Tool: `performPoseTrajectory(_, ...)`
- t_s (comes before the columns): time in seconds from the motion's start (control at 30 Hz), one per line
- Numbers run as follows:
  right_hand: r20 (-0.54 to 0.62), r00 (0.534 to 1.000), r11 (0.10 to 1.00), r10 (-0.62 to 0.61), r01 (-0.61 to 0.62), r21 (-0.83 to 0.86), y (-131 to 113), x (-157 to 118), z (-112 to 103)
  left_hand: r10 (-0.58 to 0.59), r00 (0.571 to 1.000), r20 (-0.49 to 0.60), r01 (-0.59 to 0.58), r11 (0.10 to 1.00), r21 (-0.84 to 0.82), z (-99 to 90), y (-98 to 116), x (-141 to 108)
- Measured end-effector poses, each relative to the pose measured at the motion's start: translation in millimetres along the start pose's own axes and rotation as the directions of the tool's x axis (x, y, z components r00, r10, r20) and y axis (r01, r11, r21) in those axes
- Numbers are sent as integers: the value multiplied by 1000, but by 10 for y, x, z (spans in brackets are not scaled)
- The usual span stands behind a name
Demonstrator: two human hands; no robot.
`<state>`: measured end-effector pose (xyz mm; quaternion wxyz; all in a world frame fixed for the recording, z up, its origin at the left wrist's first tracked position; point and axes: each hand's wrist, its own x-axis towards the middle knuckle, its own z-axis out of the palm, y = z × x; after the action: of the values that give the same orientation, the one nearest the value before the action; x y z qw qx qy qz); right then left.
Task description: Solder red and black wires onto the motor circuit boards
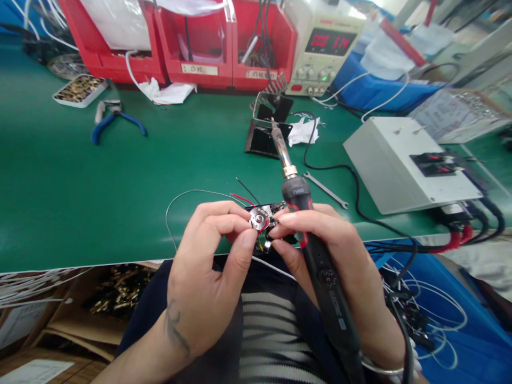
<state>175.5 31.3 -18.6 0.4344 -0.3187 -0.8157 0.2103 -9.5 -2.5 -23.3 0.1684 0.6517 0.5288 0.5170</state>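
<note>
At the near edge of the green surface (180, 144), a small round metal part (259, 219) is pinched between the thumb and fingers of the left hand (210, 261). A soldering iron (334, 306) is held in the right hand (348, 256) — tip pointed to the far side — and whether that hand's fingertips also clamp anything beside the part cannot be told. Blue-handled pliers (115, 108) are laid far left, a wrench (326, 190) right of the iron.
</note>
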Motion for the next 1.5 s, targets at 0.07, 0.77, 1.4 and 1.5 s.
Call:
performPoseTrajectory(0.07, -7, 1000, 1000, 3, -3, 3, -1, -4, 8, 3, 1000, -27, -4, 999, -39, -1, -28, -37)
performPoseTrajectory(0.77, -87, 996, 982, 18, -1, 190, -93, 0, -4, -167, 978, 123, 175, 983, -62, -50, 121, 50)
performPoseTrajectory(1.4, 96, 992, 996, -87, 85, 19, -65, 6, -34, -177, 967, 185, 193, 978, -74, -124, 42, 218)
performPoseTrajectory(1.5, 121, 993, 999, -6, 2, 34, -108, 0, -58, -169, 957, 236, 185, 981, -49, -147, 31, 255)
